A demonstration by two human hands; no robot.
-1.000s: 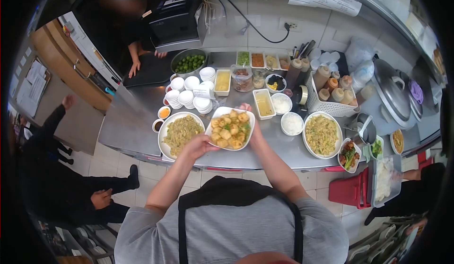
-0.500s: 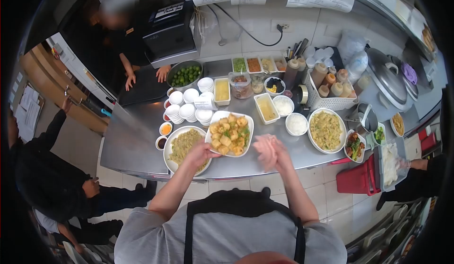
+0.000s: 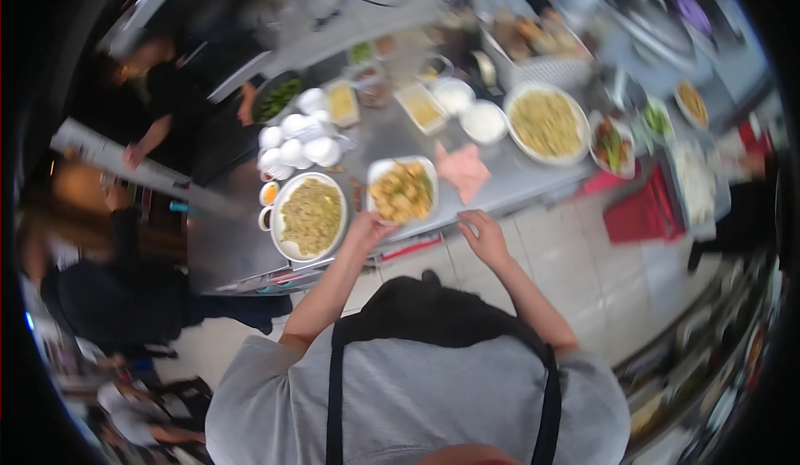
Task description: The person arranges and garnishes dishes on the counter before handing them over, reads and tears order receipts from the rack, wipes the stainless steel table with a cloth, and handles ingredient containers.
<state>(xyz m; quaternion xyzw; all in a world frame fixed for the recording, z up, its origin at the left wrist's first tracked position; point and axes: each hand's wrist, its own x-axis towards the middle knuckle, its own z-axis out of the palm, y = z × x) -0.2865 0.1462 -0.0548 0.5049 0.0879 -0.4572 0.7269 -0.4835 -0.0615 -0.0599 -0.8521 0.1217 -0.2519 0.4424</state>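
My left hand (image 3: 367, 232) grips the near left edge of a white square bowl (image 3: 432, 183). Browned cubes with bits of green (image 3: 403, 192) fill it, and it appears to rest at the counter's front edge. My right hand (image 3: 486, 239) hovers off that same edge with fingers apart and nothing in them. Just beyond it a crumpled pink cloth (image 3: 463, 173) lies on the steel counter, right of the bowl. To the left of my left hand sits a white round plate (image 3: 278, 236) of fried rice or noodles.
Stacked white cups (image 3: 293, 150), white rice bowls (image 3: 483, 123) and another round plate (image 3: 546, 159) of similar food stand behind. At far right a person holds a clear tub (image 3: 715, 207) above a red bin (image 3: 640, 215). Other people stand along the left.
My right hand has let go of the pink cloth, which now lies on the counter, and has drawn back. The bowl is lower, still in my left hand. The view has turned and blurred.
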